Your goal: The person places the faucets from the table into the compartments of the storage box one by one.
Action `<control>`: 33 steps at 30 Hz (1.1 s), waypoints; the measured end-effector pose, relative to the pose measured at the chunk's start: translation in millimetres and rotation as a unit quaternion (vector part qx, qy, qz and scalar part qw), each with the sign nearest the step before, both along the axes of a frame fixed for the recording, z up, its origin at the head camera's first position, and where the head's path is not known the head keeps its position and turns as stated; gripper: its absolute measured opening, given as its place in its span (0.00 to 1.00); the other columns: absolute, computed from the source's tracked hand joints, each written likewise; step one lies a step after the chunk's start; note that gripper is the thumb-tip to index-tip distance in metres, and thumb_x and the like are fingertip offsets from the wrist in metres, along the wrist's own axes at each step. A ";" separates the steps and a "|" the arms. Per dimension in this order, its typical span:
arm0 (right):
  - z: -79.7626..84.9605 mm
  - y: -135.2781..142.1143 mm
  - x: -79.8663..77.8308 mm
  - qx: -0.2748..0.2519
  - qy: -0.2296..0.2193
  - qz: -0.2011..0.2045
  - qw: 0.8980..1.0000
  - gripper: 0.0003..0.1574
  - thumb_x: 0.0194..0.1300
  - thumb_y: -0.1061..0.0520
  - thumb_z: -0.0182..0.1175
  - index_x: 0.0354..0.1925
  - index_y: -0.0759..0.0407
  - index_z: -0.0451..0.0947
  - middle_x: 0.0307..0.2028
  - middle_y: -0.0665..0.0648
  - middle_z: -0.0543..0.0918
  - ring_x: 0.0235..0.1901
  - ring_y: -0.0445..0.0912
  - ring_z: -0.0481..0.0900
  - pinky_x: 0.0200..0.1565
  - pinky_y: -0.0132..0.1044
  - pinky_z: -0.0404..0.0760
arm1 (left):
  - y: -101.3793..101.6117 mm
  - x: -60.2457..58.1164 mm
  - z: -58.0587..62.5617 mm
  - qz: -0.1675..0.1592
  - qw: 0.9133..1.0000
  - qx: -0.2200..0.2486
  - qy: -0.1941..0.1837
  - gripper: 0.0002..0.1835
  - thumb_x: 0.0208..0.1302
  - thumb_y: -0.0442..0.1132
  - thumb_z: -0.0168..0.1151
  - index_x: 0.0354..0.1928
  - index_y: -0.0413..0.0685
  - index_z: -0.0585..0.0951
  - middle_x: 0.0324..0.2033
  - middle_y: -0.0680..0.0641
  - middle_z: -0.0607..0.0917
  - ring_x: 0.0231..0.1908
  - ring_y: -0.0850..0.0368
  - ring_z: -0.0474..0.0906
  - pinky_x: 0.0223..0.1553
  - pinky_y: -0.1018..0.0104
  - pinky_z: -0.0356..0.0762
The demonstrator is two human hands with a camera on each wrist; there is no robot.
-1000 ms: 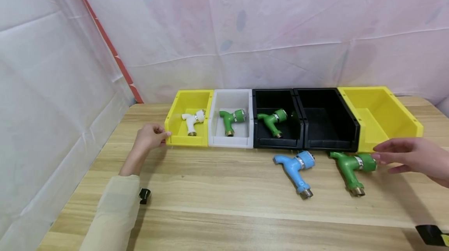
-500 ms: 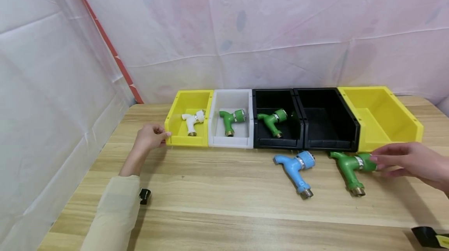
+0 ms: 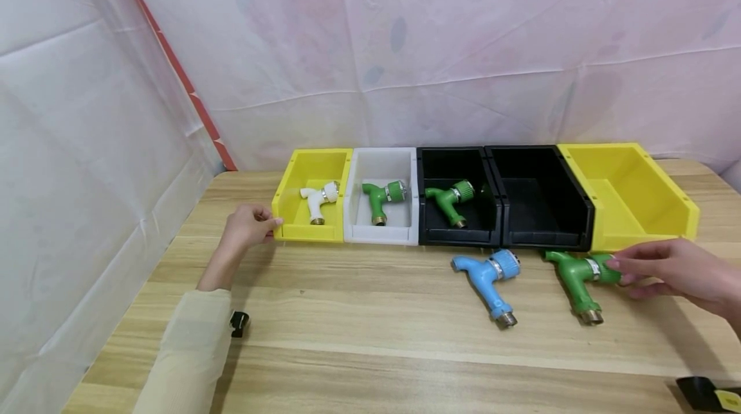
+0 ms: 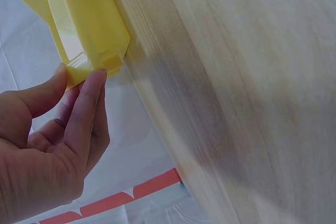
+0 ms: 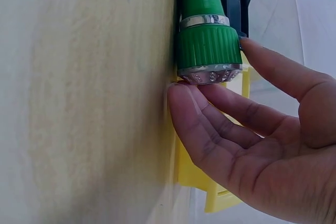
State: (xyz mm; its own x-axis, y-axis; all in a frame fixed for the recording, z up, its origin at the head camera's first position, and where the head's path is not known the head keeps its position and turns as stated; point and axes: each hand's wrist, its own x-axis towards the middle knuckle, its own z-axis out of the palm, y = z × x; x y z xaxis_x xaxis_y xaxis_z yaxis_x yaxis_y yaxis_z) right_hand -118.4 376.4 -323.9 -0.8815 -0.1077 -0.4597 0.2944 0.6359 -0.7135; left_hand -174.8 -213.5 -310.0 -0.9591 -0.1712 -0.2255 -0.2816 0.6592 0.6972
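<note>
At the left end of the bin row, my left hand (image 3: 249, 226) pinches the front corner of a yellow bin (image 3: 312, 232) between thumb and fingertips; the left wrist view shows this pinch on the bin's lip (image 4: 79, 74). A white tap (image 3: 315, 202) lies in that bin. My right hand (image 3: 674, 272) is at the knob end of a green tap (image 3: 576, 282) lying on the table. In the right wrist view, the thumb tip is beside the ribbed green knob (image 5: 209, 45), and the loosely bent fingers (image 5: 184, 103) are just off its silver end cap.
A blue tap (image 3: 485, 279) lies left of that green tap. White (image 3: 380, 234) and black (image 3: 457, 237) bins each contain a green tap. Another black bin (image 3: 538, 202) and a larger yellow bin (image 3: 631, 195) finish the row. A black strap end (image 3: 697, 393) shows at lower right.
My right hand has shifted slightly left and down, bringing its thumb over the green tap's knob in the head view. The left hand, bins and taps stay in place.
</note>
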 end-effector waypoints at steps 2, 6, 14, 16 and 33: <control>-0.9 -0.3 0.1 0.003 0.004 0.001 1.000 0.31 0.68 0.55 0.52 0.49 0.87 0.63 0.34 0.52 0.77 0.30 0.41 0.77 0.36 0.39 0.82 | -0.4 0.0 -0.6 0.000 1.000 -0.001 0.001 0.10 0.63 0.36 0.58 0.34 0.33 0.75 0.30 0.42 0.74 0.30 0.51 0.77 0.34 0.63 0.81; -1.3 -0.4 -0.2 0.006 0.002 0.001 1.000 0.30 0.68 0.56 0.51 0.49 0.87 0.63 0.34 0.52 0.77 0.30 0.41 0.77 0.36 0.39 0.82 | -0.1 0.2 -0.5 0.001 1.000 0.000 -0.003 0.10 0.63 0.37 0.58 0.35 0.33 0.75 0.30 0.42 0.74 0.30 0.50 0.77 0.34 0.63 0.81; -2.2 0.2 -2.5 0.015 -0.012 0.005 1.000 0.29 0.69 0.55 0.50 0.49 0.85 0.65 0.32 0.53 0.77 0.30 0.42 0.76 0.36 0.39 0.82 | 0.5 0.4 1.4 0.005 1.000 0.004 -0.013 0.11 0.63 0.37 0.57 0.37 0.33 0.75 0.32 0.41 0.74 0.33 0.49 0.77 0.36 0.62 0.81; -2.4 0.0 -2.8 0.022 -0.009 0.009 1.000 0.27 0.69 0.55 0.49 0.48 0.84 0.66 0.32 0.54 0.77 0.30 0.42 0.75 0.36 0.39 0.82 | 0.9 0.9 2.1 0.003 1.000 0.005 -0.011 0.11 0.63 0.37 0.57 0.37 0.33 0.75 0.32 0.41 0.74 0.32 0.49 0.77 0.35 0.62 0.81; -1.8 -3.8 -1.7 0.041 -0.008 0.043 0.998 0.27 0.69 0.51 0.49 0.45 0.79 0.69 0.29 0.55 0.75 0.29 0.42 0.74 0.35 0.38 0.81 | 0.6 0.1 2.9 0.010 1.000 0.005 -0.020 0.11 0.63 0.38 0.57 0.38 0.33 0.74 0.34 0.41 0.74 0.33 0.49 0.77 0.38 0.61 0.80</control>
State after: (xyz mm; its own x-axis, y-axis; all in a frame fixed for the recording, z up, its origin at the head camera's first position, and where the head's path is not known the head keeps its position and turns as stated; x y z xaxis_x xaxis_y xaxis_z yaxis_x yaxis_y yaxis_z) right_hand -120.1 372.5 -325.7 -0.8629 -0.1437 -0.4845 0.2483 0.7145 -0.6541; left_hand -174.6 -212.9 -307.2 -0.9455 -0.1880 -0.2660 -0.3231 0.6454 0.6921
